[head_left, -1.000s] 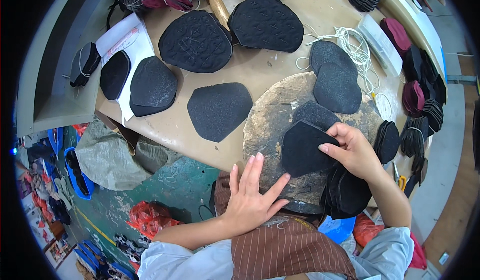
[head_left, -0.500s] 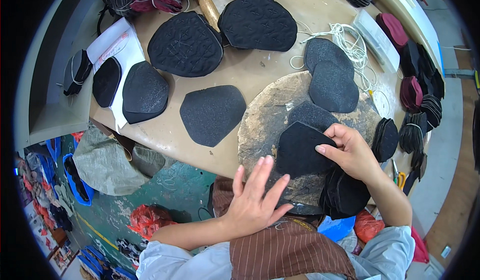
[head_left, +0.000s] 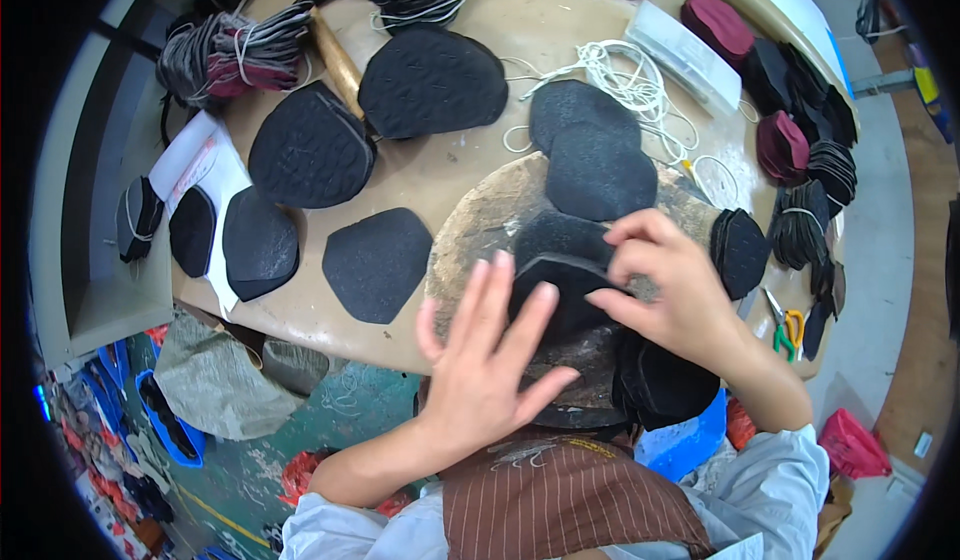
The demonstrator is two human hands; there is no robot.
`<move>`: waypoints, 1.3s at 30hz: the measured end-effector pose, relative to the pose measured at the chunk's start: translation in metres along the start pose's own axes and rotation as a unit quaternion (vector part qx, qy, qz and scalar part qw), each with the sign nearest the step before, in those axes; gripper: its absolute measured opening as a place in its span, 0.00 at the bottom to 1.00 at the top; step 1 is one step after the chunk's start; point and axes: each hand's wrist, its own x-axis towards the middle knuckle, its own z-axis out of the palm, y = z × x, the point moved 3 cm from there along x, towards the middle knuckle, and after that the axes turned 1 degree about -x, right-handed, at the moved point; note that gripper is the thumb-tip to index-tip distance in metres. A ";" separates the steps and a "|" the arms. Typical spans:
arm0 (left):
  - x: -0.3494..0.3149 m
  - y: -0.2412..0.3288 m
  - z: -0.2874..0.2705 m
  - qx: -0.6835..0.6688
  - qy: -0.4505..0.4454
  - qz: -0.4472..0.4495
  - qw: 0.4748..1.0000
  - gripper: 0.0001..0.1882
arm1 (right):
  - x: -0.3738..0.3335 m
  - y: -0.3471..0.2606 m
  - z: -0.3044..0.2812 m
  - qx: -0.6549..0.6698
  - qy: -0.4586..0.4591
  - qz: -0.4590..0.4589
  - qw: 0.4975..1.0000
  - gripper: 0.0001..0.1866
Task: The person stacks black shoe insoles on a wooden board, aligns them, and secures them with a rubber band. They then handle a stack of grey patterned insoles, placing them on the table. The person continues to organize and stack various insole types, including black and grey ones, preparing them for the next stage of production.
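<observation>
A black shaped fabric piece [head_left: 565,295] lies over the round wooden block [head_left: 470,210], partly overlapping a dark grey speckled piece [head_left: 560,235]. At its right edge, my right hand [head_left: 680,285] grips it between thumb and curled fingers. My left hand [head_left: 485,350] is open, its fingers spread over the left edge of the black piece; whether the fingertips press on it I cannot tell. Two overlapping dark grey pieces [head_left: 600,170] rest at the block's far side. A stack of black pieces [head_left: 665,385] sits at the near right edge, below my right wrist.
Left of the block lies a single grey piece [head_left: 378,265]. Quilted black stacks [head_left: 432,82] stand behind, near a wooden handle [head_left: 335,60]. White cord [head_left: 630,80] and a clear plastic box [head_left: 685,57] are at the back. Scissors [head_left: 785,330] lie at the right edge.
My left hand has moved up over the left edge of the black piece. My right hand's fingers have curled more at its right edge. The whole view has shifted.
</observation>
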 end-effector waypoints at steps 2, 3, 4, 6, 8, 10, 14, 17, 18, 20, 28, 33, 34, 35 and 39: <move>-0.001 -0.003 0.000 0.001 0.048 0.012 0.999 0.38 | -0.023 -0.002 -0.029 0.142 0.017 0.117 0.983 0.13; 0.004 -0.001 0.002 -0.006 0.019 0.028 0.999 0.36 | -0.040 0.003 -0.041 0.273 0.042 0.145 0.950 0.13; 0.005 0.002 0.008 0.013 -0.011 0.037 0.999 0.36 | -0.052 0.000 -0.046 0.406 0.086 0.199 0.888 0.16; 0.005 0.007 0.024 0.057 -0.074 0.054 0.994 0.35 | -0.072 0.005 -0.058 0.354 -0.039 0.273 0.894 0.19; 0.002 0.010 0.029 0.093 -0.081 0.027 0.992 0.35 | -0.090 0.014 -0.054 0.271 -0.103 0.370 0.883 0.19; -0.004 0.012 0.033 0.110 -0.072 0.008 0.991 0.37 | -0.096 0.029 -0.065 0.036 -0.028 0.234 0.971 0.17; -0.010 0.018 0.033 0.116 -0.080 -0.016 0.990 0.39 | -0.095 0.077 -0.108 -0.244 0.142 0.182 0.942 0.21; -0.015 0.013 0.033 0.098 -0.089 0.001 0.991 0.39 | -0.101 0.110 -0.109 -0.130 0.093 0.281 0.946 0.23; -0.017 0.012 0.033 0.092 -0.092 0.006 0.991 0.39 | -0.100 0.108 -0.110 -0.161 0.101 0.281 0.941 0.21; -0.021 0.010 0.033 0.075 -0.080 0.015 0.994 0.39 | -0.098 0.094 -0.110 -0.223 0.114 0.281 0.927 0.19; -0.043 0.009 0.032 0.062 -0.041 -0.033 0.997 0.38 | -0.055 0.031 -0.089 0.203 0.080 0.211 0.953 0.09; -0.045 0.005 0.033 0.055 -0.032 -0.037 0.997 0.34 | 0.006 0.030 -0.006 0.329 -0.127 0.229 0.908 0.07; -0.045 0.005 0.033 0.051 -0.027 -0.039 0.998 0.33 | 0.011 0.034 0.005 0.322 -0.136 0.220 0.911 0.07; -0.046 0.004 0.034 0.048 -0.020 -0.043 0.998 0.32 | 0.016 0.036 0.013 0.304 -0.148 0.223 0.914 0.07; -0.047 0.000 0.035 0.030 -0.001 -0.045 0.999 0.29 | 0.024 0.040 0.028 0.237 -0.147 0.232 0.932 0.08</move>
